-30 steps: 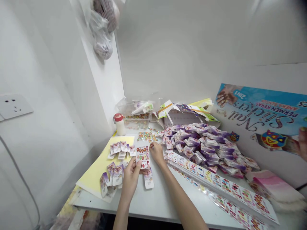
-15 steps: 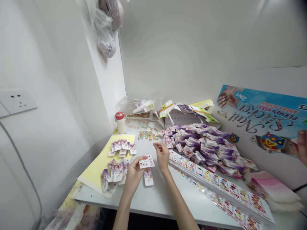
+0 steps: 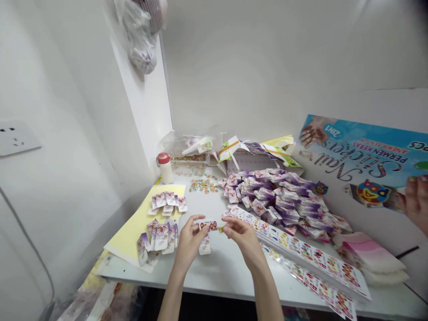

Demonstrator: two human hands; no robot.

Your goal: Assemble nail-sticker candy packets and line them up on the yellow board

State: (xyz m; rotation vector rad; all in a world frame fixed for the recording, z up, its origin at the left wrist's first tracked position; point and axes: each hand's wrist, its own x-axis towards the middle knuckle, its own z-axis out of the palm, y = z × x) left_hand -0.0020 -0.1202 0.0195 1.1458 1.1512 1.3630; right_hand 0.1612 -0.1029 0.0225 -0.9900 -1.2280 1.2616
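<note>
Between its thumb and fingers my left hand (image 3: 190,238) holds a small printed card (image 3: 210,225) with a row of red ovals, level above the table. Just to its right, my right hand (image 3: 241,232) pinches a tiny green and orange piece (image 3: 221,229) close to the card's right end. That piece resembles the loose colourful pieces (image 3: 203,183) heaped further back. Beneath the hands a purple and white packet (image 3: 205,246) lies on the table, partly covered by my left hand.
At left, several similar packets (image 3: 161,236) rest on a yellow sheet (image 3: 130,229). A large pile of small boxes (image 3: 277,196) and long sticker strips (image 3: 310,254) lie right. Behind stand a red-capped bottle (image 3: 165,168) and an opened carton (image 3: 247,164). A big printed box (image 3: 361,165) leans far right.
My right hand has come down and toward me, now with the small colourful piece showing at its fingertips. The card in my left hand has turned, and its red ovals now show.
</note>
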